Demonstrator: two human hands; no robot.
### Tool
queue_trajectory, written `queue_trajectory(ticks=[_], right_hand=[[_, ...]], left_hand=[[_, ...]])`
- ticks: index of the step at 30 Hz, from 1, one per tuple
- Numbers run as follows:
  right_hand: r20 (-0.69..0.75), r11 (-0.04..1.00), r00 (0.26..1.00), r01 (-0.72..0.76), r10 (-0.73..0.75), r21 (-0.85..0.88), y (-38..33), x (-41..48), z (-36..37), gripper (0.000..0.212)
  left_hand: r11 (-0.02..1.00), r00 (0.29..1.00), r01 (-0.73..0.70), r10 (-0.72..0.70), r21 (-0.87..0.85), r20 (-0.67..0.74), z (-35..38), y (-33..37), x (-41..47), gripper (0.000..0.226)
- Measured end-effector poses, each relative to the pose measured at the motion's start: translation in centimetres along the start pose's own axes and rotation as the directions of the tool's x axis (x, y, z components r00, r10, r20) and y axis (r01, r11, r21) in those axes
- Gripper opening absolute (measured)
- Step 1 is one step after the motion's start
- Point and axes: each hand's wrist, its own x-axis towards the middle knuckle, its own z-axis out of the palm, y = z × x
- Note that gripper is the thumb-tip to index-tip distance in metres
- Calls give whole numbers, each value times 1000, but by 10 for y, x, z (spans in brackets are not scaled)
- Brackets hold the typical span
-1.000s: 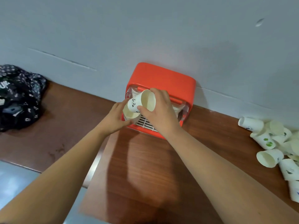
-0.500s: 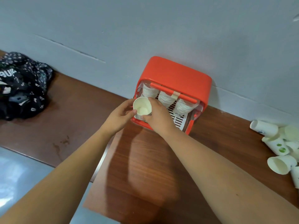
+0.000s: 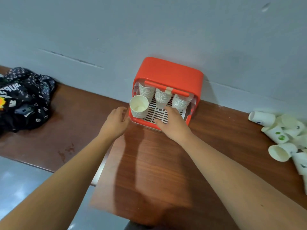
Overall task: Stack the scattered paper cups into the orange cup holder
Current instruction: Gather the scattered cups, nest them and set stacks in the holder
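Head view: your holder (image 3: pixel 167 72) stands against the wall (image 3: pixel 149 30) with its open front facing you, so cups go in from your side. Inside it, the back stacks (image 3: pixel 162 97) sit three in a row under the bar (image 3: pixel 166 87). A front stack (image 3: pixel 139 107) stands mouth up on the slatted tray (image 3: pixel 156 112) at the holder's front-left corner. That upright mouth is what would let another cup drop straight in.

Your left hand (image 3: pixel 114 123) lies just left of that corner, fingers relaxed and holding nothing; I cannot tell whether it touches the casing. Your right hand (image 3: pixel 172 125) is spread over the holder's front edge, fingers straight and also empty. It looks placed to steady the holder, though contact is unclear.

The loose cups (image 3: pixel 282 138) lie heaped on the worktop (image 3: pixel 157 163) well to the holder's right, most on their sides. I judge much of the job remains, and the right hand is the nearer one to fetch them. A dark cloth (image 3: pixel 25 100) lies well to the holder's left.
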Motion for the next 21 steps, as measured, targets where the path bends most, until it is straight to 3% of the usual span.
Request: queue_trajectory(ticks=[4,8,12,21], right_hand=[[-59,993,992,-110,107,-51,47,-57,-35,57],[-129,958,957,-272,259,-89,110,-118,-82,68],[-191,934,923,-351,333,-65,180,-188,-137,69],[-401,874,789,-483,465,63,344,-377,-240,63]], left_hand=[[995,996,-12,3,94,93,19,20,-34,32],[987,988,-99,83,125,128,57,67,-56,43],[967,969,-214,192,135,158,112,148,-85,33],[848,830,-511,444,142,338,289,337,-190,32]])
